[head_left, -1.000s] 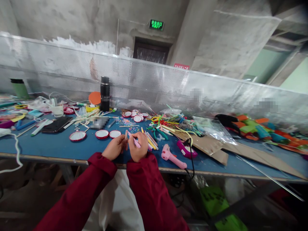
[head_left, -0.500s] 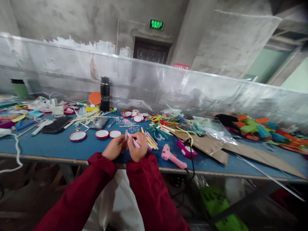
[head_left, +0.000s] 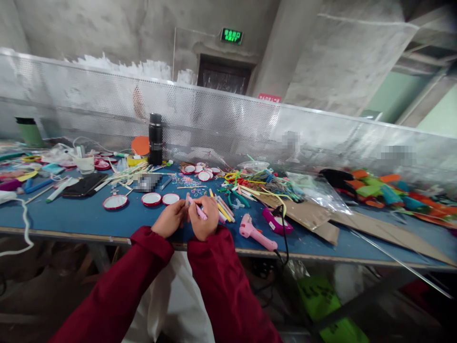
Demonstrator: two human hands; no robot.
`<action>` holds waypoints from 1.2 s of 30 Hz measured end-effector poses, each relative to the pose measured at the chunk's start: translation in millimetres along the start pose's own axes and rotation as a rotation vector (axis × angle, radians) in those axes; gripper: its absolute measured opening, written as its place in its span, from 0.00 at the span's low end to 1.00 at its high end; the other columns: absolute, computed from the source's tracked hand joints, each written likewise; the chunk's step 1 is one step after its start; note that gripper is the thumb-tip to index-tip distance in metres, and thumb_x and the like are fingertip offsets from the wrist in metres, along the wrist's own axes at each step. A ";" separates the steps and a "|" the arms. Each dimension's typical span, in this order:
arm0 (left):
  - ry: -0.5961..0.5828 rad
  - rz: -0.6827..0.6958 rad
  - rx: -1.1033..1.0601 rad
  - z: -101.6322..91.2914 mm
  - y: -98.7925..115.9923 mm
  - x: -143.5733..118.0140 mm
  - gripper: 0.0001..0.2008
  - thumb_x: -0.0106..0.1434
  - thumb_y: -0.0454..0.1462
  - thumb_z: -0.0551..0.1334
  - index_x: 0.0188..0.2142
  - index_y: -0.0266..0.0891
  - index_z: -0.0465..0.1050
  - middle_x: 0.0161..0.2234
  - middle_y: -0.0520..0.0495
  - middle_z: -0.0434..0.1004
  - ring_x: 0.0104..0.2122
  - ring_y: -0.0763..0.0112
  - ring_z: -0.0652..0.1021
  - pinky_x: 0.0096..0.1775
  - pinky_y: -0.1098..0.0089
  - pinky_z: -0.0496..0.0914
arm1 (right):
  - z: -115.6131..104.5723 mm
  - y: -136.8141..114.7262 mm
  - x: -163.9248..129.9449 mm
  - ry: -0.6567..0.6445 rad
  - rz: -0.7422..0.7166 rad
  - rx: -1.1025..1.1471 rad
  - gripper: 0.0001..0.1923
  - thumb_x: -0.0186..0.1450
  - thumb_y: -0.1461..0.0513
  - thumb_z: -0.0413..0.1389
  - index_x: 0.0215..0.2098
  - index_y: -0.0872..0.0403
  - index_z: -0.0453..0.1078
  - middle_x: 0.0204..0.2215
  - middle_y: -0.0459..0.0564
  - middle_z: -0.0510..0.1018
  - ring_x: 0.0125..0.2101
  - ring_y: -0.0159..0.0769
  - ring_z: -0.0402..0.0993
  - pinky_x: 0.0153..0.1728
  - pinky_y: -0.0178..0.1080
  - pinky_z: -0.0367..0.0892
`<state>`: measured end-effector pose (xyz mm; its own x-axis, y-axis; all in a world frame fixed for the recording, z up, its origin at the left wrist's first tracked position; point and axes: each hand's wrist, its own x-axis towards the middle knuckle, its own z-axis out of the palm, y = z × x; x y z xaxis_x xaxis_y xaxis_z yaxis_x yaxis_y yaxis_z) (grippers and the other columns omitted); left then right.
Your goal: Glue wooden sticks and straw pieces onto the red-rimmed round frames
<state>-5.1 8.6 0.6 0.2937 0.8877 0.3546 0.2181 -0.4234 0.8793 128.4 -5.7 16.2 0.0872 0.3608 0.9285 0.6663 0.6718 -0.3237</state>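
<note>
My right hand (head_left: 205, 221) is closed round a light pink marker pen (head_left: 201, 212), held at a slant with its upper end near my left fingers. Against it, my left hand (head_left: 169, 219) has its fingers pinched together; whatever they hold is hidden or too small to name. Just right of my right hand lie several markers (head_left: 225, 209) in yellow, pink and white. Round red-rimmed lids with white insides, one of them a lid (head_left: 151, 199), sit on the blue table (head_left: 89, 219) to the left of my hands. Tiny coloured shapes (head_left: 198, 192) are scattered behind my hands.
A pink glue gun (head_left: 255, 233) and a purple box (head_left: 276, 221) with a black cable lie to the right, before flat cardboard (head_left: 303, 214). Green-handled pliers (head_left: 240, 197) rest behind the markers. A black bottle (head_left: 155, 140) stands at the back; a phone (head_left: 84, 185) lies left.
Both hands stay in nearly the same place. The pink marker in my right hand has shifted only very slightly.
</note>
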 end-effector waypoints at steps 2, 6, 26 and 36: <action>0.001 -0.001 0.000 0.0 -0.7 0.1 0.15 0.69 0.47 0.52 0.31 0.40 0.64 0.23 0.54 0.68 0.17 0.76 0.67 0.21 0.73 0.60 | 0.4 0.6 -0.2 0.015 0.002 0.000 0.07 0.64 0.64 0.54 0.28 0.51 0.65 0.23 0.45 0.74 0.29 0.37 0.69 0.38 0.41 0.63; -0.002 0.003 -0.001 0.3 -1.9 0.1 0.14 0.68 0.46 0.52 0.31 0.40 0.64 0.23 0.54 0.68 0.18 0.76 0.67 0.21 0.73 0.60 | 2.3 1.5 -1.2 0.003 -0.010 0.019 0.07 0.65 0.63 0.55 0.28 0.51 0.65 0.23 0.45 0.74 0.29 0.36 0.69 0.38 0.40 0.63; 0.007 0.008 -0.009 0.4 -1.2 -0.2 0.13 0.68 0.46 0.53 0.32 0.40 0.65 0.23 0.54 0.68 0.17 0.76 0.67 0.21 0.73 0.60 | 2.0 2.0 -1.6 0.039 -0.008 0.008 0.07 0.65 0.64 0.54 0.28 0.50 0.65 0.23 0.45 0.73 0.29 0.37 0.69 0.38 0.42 0.64; 0.002 0.004 -0.021 0.3 0.6 0.3 0.13 0.68 0.45 0.53 0.32 0.40 0.64 0.23 0.54 0.68 0.17 0.76 0.67 0.21 0.73 0.60 | 1.9 2.5 -1.6 0.024 -0.008 0.005 0.07 0.64 0.64 0.55 0.28 0.51 0.65 0.23 0.45 0.73 0.29 0.36 0.69 0.38 0.41 0.63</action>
<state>-4.6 8.6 1.1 0.2924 0.8866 0.3585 0.1972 -0.4227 0.8846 128.5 -3.3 13.6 0.0997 0.3393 0.9354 0.6633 0.6780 -0.3167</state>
